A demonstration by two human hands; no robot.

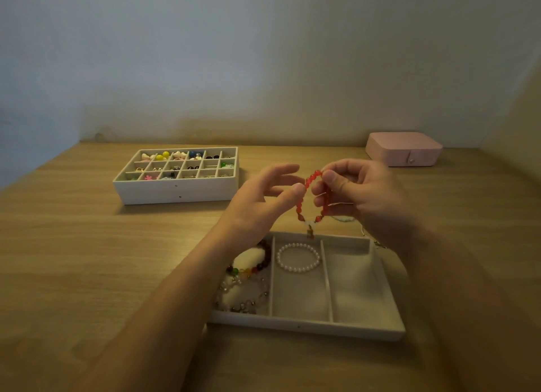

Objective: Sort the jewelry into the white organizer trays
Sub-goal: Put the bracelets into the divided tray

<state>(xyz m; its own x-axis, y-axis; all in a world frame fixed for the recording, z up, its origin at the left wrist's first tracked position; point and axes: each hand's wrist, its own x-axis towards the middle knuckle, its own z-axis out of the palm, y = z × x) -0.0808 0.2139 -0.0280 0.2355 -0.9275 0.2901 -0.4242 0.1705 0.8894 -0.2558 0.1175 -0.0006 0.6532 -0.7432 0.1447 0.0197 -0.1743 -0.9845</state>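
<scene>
A red beaded bracelet with a pale charm at its bottom hangs in the air above the far edge of the near white tray. My right hand pinches its right side between thumb and fingers. My left hand touches its left side with thumb and fingertip, other fingers spread. The tray has three long compartments. The left one holds several beaded bracelets, partly hidden by my left forearm. A pearl bracelet lies in the middle one. Nothing lies in the right one.
A second white organizer with many small cells of earrings and beads stands at the back left. A shut pink jewelry box sits at the back right by the wall. A thin chain lies on the wooden table beneath my right hand.
</scene>
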